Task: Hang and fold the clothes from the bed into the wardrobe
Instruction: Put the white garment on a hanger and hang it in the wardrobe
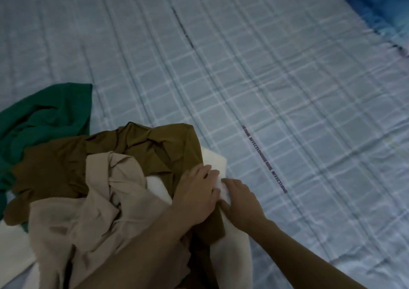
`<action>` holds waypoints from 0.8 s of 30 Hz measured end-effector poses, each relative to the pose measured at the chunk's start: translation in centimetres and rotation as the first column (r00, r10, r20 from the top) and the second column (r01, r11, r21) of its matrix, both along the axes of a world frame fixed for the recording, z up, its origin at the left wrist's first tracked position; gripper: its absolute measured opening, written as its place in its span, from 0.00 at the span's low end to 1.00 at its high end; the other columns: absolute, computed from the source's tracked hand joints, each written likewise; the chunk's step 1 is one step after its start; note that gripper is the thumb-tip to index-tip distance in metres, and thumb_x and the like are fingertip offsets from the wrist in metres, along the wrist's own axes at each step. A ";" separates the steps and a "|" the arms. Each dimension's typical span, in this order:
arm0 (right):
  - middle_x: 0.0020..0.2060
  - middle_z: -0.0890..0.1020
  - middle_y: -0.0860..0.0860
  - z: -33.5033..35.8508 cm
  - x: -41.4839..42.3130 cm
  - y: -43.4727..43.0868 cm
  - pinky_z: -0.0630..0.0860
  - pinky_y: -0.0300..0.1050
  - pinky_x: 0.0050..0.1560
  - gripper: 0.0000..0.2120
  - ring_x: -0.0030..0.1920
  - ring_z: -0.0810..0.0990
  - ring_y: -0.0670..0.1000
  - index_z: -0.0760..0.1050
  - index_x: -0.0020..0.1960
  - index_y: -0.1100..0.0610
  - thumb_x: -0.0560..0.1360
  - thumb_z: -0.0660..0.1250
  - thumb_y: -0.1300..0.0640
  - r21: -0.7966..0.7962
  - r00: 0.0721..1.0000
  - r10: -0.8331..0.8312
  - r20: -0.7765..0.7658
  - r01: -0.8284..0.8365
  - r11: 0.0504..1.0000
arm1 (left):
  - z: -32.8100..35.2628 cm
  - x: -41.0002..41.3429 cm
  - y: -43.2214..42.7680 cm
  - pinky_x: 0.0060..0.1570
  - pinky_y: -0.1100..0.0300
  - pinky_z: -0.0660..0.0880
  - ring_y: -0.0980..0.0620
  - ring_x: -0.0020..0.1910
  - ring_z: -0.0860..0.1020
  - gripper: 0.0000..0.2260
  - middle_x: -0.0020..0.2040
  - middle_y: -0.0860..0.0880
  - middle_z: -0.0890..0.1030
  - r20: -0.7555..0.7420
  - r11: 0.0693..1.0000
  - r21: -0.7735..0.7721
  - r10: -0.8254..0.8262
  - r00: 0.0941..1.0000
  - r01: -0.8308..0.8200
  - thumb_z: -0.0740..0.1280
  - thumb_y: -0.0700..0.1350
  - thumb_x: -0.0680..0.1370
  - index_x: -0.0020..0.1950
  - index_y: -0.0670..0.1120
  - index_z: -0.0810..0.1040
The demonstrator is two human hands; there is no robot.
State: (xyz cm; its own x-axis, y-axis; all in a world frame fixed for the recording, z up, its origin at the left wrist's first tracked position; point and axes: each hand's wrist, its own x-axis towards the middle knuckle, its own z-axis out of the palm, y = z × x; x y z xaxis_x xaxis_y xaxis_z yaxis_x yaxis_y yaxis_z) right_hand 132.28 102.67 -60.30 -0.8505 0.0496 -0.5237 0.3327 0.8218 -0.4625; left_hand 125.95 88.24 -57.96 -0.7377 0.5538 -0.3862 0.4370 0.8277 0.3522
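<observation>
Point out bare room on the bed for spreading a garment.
Free: the checked sheet right of and beyond the brown garment, up to the blue bedding. Crowded: near left, where it overlaps the green garment, beige garment and white garment; left hand and right hand meet there.

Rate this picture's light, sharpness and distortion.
Head view: dim, bluish, even light with no glare; head view soft throughout, so the printed lettering on the pale blue checked bedsheet is barely readable; the wide lens bows the sheet's stripes.

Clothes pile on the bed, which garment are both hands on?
The white garment, peeking from under the brown one; the beige one and green one lie farther left.
</observation>
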 end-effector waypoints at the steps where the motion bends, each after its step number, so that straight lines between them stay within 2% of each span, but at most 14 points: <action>1: 0.68 0.71 0.52 -0.4 0.0 -0.5 0.69 0.47 0.65 0.23 0.65 0.71 0.53 0.63 0.73 0.54 0.81 0.60 0.48 -0.001 1.000 -0.008 -0.029 0.008 1.000 | -0.7 -0.5 0.2 0.76 0.49 0.53 0.49 0.77 0.58 0.21 0.77 0.50 0.64 -0.028 0.997 -0.036 -0.068 0.997 0.067 0.54 0.53 0.83 0.76 0.52 0.64; 3: 0.64 0.74 0.55 -0.9 -0.1 -1.4 0.71 0.46 0.61 0.19 0.61 0.73 0.55 0.66 0.71 0.57 0.82 0.58 0.53 0.000 0.997 0.003 -0.081 -0.003 1.000 | -1.7 -1.3 0.2 0.77 0.45 0.50 0.48 0.76 0.59 0.19 0.75 0.50 0.66 -0.033 0.977 -0.113 -0.184 0.982 0.179 0.53 0.52 0.83 0.75 0.52 0.65; 5: 0.63 0.74 0.55 -1.4 -0.1 -2.2 0.72 0.47 0.60 0.18 0.60 0.74 0.54 0.64 0.72 0.57 0.83 0.57 0.55 -0.012 0.997 -0.031 -0.076 0.030 0.999 | -2.4 -1.6 0.0 0.76 0.42 0.49 0.47 0.73 0.64 0.19 0.72 0.50 0.68 -0.035 0.962 -0.162 -0.230 0.973 0.221 0.54 0.52 0.83 0.74 0.53 0.64; 9: 0.62 0.75 0.52 -2.2 -0.1 -3.1 0.73 0.45 0.57 0.21 0.58 0.76 0.52 0.61 0.72 0.53 0.81 0.60 0.52 -0.079 0.957 -0.289 -0.030 0.286 0.955 | -2.8 -1.6 -0.4 0.76 0.39 0.49 0.45 0.67 0.69 0.21 0.69 0.49 0.71 -0.076 0.953 -0.203 -0.245 0.966 0.226 0.55 0.52 0.82 0.75 0.55 0.61; 14: 0.58 0.79 0.53 -2.8 -0.2 -3.8 0.76 0.45 0.55 0.22 0.55 0.79 0.51 0.60 0.73 0.53 0.81 0.60 0.51 -0.149 0.911 -0.409 -0.051 0.398 0.905 | -2.7 -1.4 -0.3 0.76 0.41 0.49 0.45 0.68 0.68 0.21 0.68 0.48 0.71 -0.122 0.961 -0.187 -0.228 0.966 0.204 0.55 0.50 0.82 0.76 0.53 0.60; 17: 0.61 0.78 0.54 -2.1 -0.1 -3.7 0.75 0.45 0.59 0.22 0.58 0.78 0.52 0.62 0.74 0.55 0.82 0.60 0.52 -0.173 0.919 -0.387 -0.077 0.370 0.913 | -2.1 -1.0 -0.4 0.76 0.41 0.48 0.45 0.70 0.66 0.23 0.70 0.48 0.70 -0.135 0.966 -0.170 -0.216 0.967 0.192 0.56 0.52 0.81 0.77 0.51 0.60; 19: 0.62 0.78 0.55 -1.2 0.1 -3.5 0.72 0.44 0.60 0.20 0.59 0.78 0.54 0.65 0.72 0.57 0.81 0.61 0.55 -0.177 0.922 -0.342 -0.179 0.312 0.933 | -1.5 -0.9 -0.2 0.76 0.41 0.48 0.46 0.71 0.66 0.24 0.71 0.48 0.69 -0.157 0.964 -0.168 -0.234 0.959 0.208 0.55 0.53 0.81 0.77 0.51 0.60; 22: 0.57 0.80 0.56 0.6 0.4 -3.4 0.71 0.42 0.54 0.18 0.54 0.80 0.55 0.72 0.68 0.59 0.79 0.65 0.60 -0.136 0.893 -0.252 -0.373 0.216 0.967 | -0.1 -1.0 0.1 0.76 0.42 0.49 0.47 0.71 0.66 0.23 0.70 0.49 0.70 -0.216 0.971 -0.143 -0.220 0.951 0.192 0.57 0.52 0.81 0.76 0.52 0.61; 24: 0.57 0.79 0.55 2.0 0.5 -3.1 0.74 0.42 0.52 0.18 0.52 0.80 0.53 0.71 0.70 0.56 0.81 0.63 0.57 -0.080 0.891 -0.179 -0.418 0.160 0.984 | 1.2 -1.1 0.3 0.76 0.44 0.51 0.47 0.70 0.67 0.23 0.69 0.49 0.71 -0.246 0.979 -0.108 -0.193 0.950 0.171 0.60 0.51 0.80 0.75 0.52 0.63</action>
